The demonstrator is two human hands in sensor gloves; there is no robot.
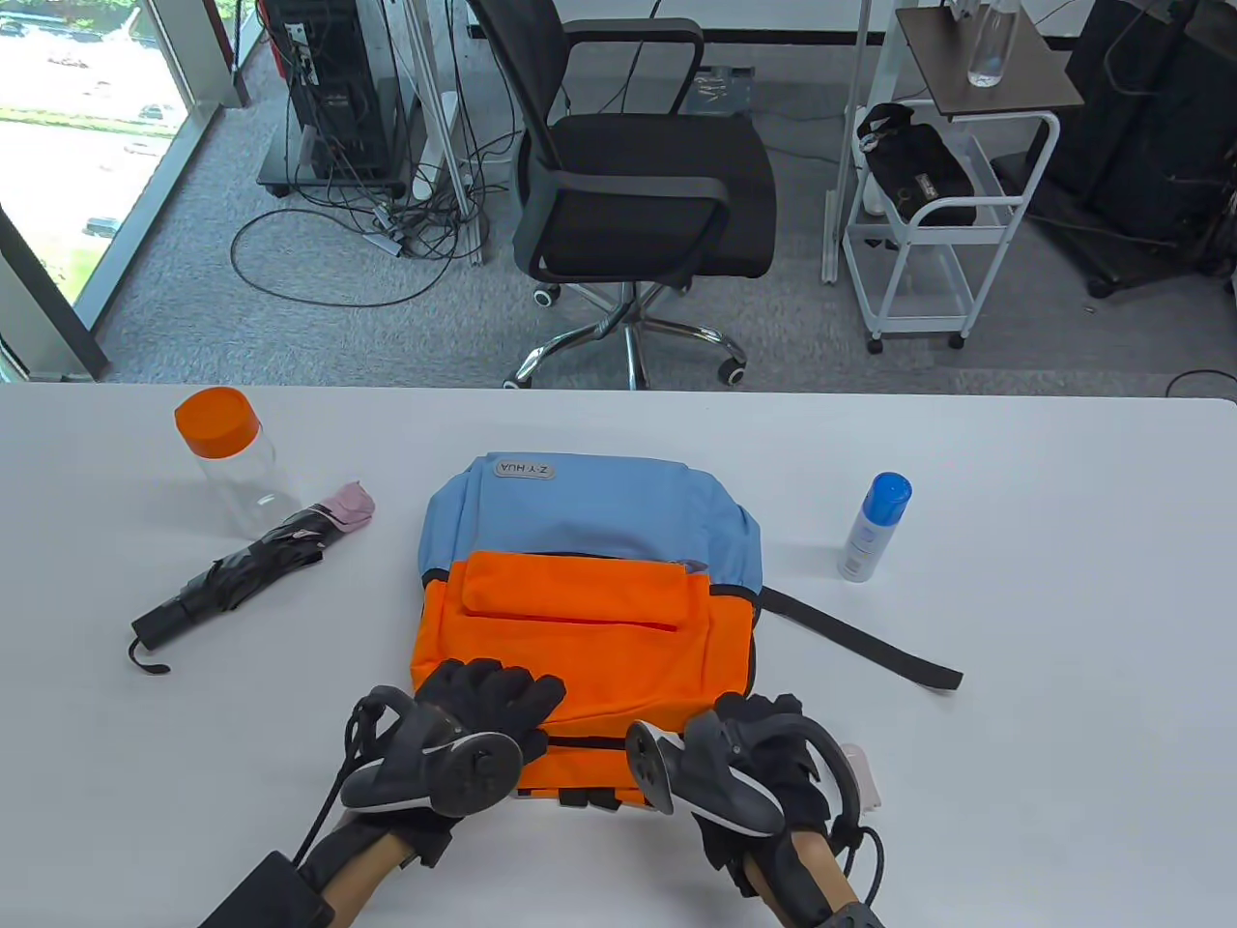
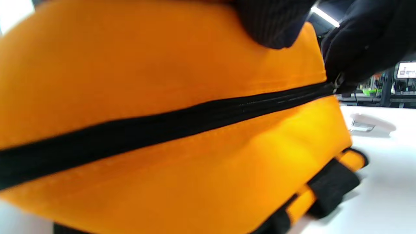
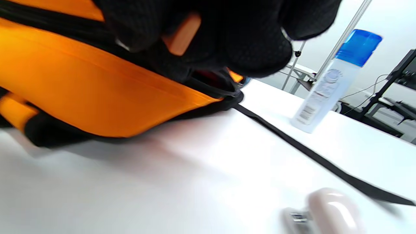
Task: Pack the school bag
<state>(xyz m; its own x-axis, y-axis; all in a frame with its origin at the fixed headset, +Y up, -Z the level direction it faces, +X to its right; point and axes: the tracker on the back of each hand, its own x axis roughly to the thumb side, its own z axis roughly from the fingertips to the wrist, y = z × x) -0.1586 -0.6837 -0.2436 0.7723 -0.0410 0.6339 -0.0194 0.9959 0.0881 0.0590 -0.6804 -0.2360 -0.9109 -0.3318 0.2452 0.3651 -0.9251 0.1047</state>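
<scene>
The school bag [image 1: 589, 580], blue at the far end and orange near me, lies flat in the middle of the table. Its black zipper [image 2: 182, 120] runs shut along the near orange side. My left hand [image 1: 503, 696] rests flat on the orange front near the bag's near left corner, with a fingertip [image 2: 273, 26] on the fabric. My right hand [image 1: 749, 725] is at the bag's near right corner and pinches the zipper pull [image 2: 338, 83] at the end of the zipper. In the right wrist view its fingers [image 3: 247, 42] curl tight over that corner.
A clear bottle with an orange cap [image 1: 227, 454] and a folded black and pink umbrella [image 1: 251, 570] lie left of the bag. A white spray bottle with a blue cap [image 1: 875, 527] stands to the right. A black strap [image 1: 860, 648] trails right. A small pale object [image 1: 865, 773] lies beside my right hand.
</scene>
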